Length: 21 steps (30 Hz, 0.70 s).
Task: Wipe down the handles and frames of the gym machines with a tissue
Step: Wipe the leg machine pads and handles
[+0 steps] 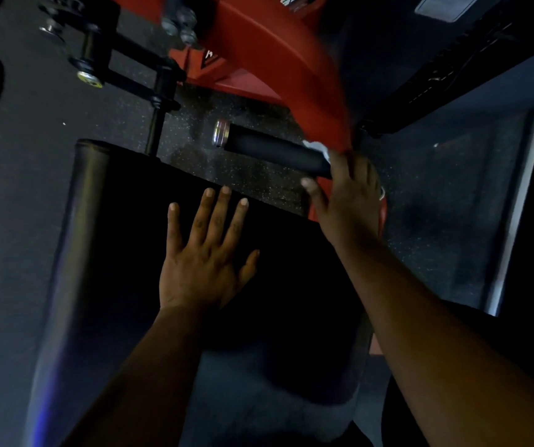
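A black foam handle [272,149] with a chrome end cap [221,133] sticks out leftward from the red machine frame [278,69]. My right hand [346,195] wraps the handle's inner end where it meets the frame, and a bit of white tissue [315,146] shows just above its fingers. My left hand [209,253] lies flat with spread straight fingers on the black padded seat [104,240], holding nothing.
A black adjustment bracket [123,69] with a yellow-tipped pin stands at the upper left over speckled rubber flooring [252,114]. A dark machine part [472,69] runs along the upper right, and a pale strip [517,204] edges the floor at right.
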### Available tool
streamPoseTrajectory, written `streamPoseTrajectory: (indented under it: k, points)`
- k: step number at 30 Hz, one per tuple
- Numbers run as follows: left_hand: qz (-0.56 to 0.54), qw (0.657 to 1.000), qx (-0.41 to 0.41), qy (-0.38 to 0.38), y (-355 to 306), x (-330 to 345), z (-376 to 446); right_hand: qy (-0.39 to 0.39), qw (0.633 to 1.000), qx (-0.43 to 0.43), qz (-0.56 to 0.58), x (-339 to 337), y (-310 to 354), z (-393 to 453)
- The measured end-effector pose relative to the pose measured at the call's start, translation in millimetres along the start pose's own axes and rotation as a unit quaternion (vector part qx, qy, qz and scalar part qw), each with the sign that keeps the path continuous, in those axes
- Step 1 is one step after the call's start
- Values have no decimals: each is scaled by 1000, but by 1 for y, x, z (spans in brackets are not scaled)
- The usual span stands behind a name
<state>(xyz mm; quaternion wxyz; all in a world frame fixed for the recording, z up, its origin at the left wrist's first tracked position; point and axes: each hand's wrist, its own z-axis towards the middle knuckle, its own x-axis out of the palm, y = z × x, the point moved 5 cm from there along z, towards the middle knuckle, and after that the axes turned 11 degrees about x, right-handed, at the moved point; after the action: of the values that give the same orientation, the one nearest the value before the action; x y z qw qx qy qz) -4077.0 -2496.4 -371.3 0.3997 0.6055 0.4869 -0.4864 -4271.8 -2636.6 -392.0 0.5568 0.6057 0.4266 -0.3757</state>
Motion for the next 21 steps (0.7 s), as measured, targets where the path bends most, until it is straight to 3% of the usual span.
streamPoseTrajectory:
  k: [3, 7, 10, 14, 17, 19, 21]
  points:
    - [-2, 1000, 1, 1, 1, 0, 0, 1, 999, 10, 51, 3, 15, -2]
    - [2, 1000, 8, 1, 0, -1, -1, -4, 993, -100, 64, 7, 88, 3]
    - [4, 1000, 7, 2, 0, -2, 0, 5, 991, -126, 43, 6, 87, 9]
    - [1, 1000, 1, 1, 0, -2, 0, -11, 997, 2, 71, 5, -8, 4]
    - [-3, 1000, 2, 1, -1, -1, 0, 24, 970, 146, 194, 12, -53, -5]
    - [0, 1000, 1, 3, 0, -1, 1, 18, 956, 164, 243, 9, -44, -3]
    - [1, 1000, 2, 3, -1, -1, 1, -4, 961, 128, 247, 3, -21, -5]
